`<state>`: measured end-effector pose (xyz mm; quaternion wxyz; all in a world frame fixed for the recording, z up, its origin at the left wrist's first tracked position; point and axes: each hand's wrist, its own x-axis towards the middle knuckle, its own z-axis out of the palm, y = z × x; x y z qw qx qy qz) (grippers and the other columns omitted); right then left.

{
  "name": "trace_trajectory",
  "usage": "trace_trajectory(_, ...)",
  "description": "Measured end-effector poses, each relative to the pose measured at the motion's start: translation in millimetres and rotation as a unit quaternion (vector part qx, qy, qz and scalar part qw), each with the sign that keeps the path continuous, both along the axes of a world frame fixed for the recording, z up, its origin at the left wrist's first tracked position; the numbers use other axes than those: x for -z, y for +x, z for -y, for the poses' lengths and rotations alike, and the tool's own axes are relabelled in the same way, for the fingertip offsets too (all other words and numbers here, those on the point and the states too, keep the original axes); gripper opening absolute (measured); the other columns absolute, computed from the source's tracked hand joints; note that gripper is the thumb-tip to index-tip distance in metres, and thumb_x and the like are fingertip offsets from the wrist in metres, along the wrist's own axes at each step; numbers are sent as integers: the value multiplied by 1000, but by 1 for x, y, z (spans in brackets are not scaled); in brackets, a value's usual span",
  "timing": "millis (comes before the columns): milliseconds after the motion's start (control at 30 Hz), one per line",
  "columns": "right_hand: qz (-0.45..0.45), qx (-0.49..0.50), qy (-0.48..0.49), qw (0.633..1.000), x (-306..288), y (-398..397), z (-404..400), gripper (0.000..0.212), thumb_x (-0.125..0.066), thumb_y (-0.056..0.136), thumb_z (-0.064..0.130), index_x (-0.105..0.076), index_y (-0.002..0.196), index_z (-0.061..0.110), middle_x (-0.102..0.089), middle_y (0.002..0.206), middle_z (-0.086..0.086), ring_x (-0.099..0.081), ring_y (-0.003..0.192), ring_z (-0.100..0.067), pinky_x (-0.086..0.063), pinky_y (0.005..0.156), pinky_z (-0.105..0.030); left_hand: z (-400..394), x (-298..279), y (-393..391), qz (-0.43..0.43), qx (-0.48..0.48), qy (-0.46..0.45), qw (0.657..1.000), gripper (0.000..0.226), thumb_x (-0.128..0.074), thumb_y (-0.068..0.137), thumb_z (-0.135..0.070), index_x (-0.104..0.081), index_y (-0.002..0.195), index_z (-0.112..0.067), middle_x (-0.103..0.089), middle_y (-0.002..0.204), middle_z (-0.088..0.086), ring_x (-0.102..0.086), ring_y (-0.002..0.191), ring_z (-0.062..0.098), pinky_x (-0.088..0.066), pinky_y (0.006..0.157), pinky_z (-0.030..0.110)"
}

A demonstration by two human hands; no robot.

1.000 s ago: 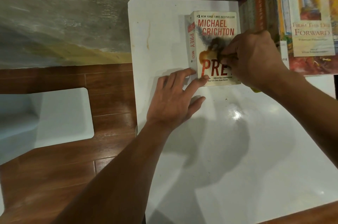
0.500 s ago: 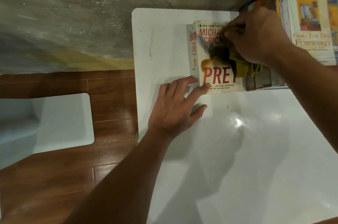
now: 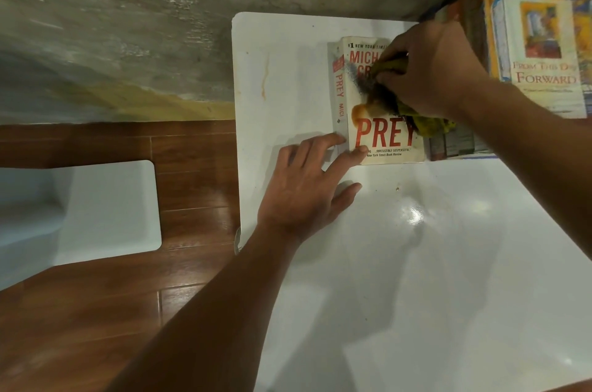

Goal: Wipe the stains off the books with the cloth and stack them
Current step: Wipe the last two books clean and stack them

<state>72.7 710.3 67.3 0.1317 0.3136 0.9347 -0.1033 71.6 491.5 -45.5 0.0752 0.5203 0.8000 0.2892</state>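
Upward now, right hand (image 3: 431, 71) grips cloth (image 3: 426, 124) on book (image 3: 381, 138); flat left hand (image 3: 304, 189) steadies it—rub firmly.

Right hand (image 3: 432, 71) with yellow cloth (image 3: 426, 122) on the paperback (image 3: 381, 138), left hand (image 3: 307, 189) flat at its corner.

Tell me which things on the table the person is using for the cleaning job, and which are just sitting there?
Being used:
- Prey book, lying flat
- yellow-green cloth on its cover
- right hand gripping the cloth
- left hand steadying the book's corner

Just sitting there:
- From This Day Forward book on the pile to the right
- white stool on the floor
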Motion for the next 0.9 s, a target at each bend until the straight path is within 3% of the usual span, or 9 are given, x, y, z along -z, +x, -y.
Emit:
trace_trajectory(100,27,-15,-14,999,-2,4,1,38,-65,94,36,-65,130,21,-68,122,-5,-58,73,-15,-46,61,-18,0,0,-1,-2,0,0,1000,52,-70,90,-46,-60,136,-22,-58,139,11,-55,122,28,-46,98,43)
trace_trajectory(200,7,12,-1,1000,-2,5,-3,37,-65,94,36,-66,128,20,-68,121,-6,-59,84,-18,-48,71,-23,0,0,-1,-1,-2,3,1000,52,-70,90,-46,-61,135,-21,-58,139,11,-56,121,28,-46,99,44)
trace_trajectory(333,26,-19,-26,999,1,7,-2,38,-65,94,37,-66,129,22,-69,122,-4,-60,71,-15,-48,59,-18,0,0,-1,-2,2,2,1000,52,-70,90,-46,-61,136,-21,-58,139,11,-56,121,29,-46,98,44)
trace_trajectory(433,9,-1,-9,1000,0,7,-5,38,-65,94,36,-67,127,18,-70,119,-5,-58,77,-15,-49,67,-22,0,0,-1,-1,-3,2,1000,52,-69,91,-46,-61,136,-21,-57,138,11,-56,121,28,-46,98,43)
trace_trajectory(533,27,-20,-27,999,1,6,-5,38,-66,93,37,-67,127,20,-70,119,-4,-60,73,-15,-50,64,-21,1,-1,-1,-1,1,2,1000,51,-68,91,-46,-60,136,-22,-57,139,10,-55,121,28,-45,99,42)
trace_trajectory(667,6,19,-6,1000,2,5,-11,36,-66,94,38,-68,124,19,-68,120,-5,-57,86,-15,-51,74,-26,0,0,0,2,-3,1,1000,51,-67,92,-47,-60,136,-23,-56,140,9,-54,122,26,-43,101,41)
trace_trajectory(767,32,9,-9,999,2,2,-9,37,-67,93,38,-68,124,19,-68,115,-4,-57,79,-14,-49,68,-22,1,1,-1,1,4,0,1000,51,-66,92,-48,-59,137,-23,-56,141,9,-54,123,26,-43,102,41)
trace_trajectory(900,-4,68,39,997,8,-4,-17,33,-65,94,36,-69,120,15,-66,115,-8,-60,102,-26,-54,87,-34,1,0,-1,1,-4,-1,1000,51,-67,92,-48,-60,136,-24,-56,140,8,-54,122,26,-44,101,42)
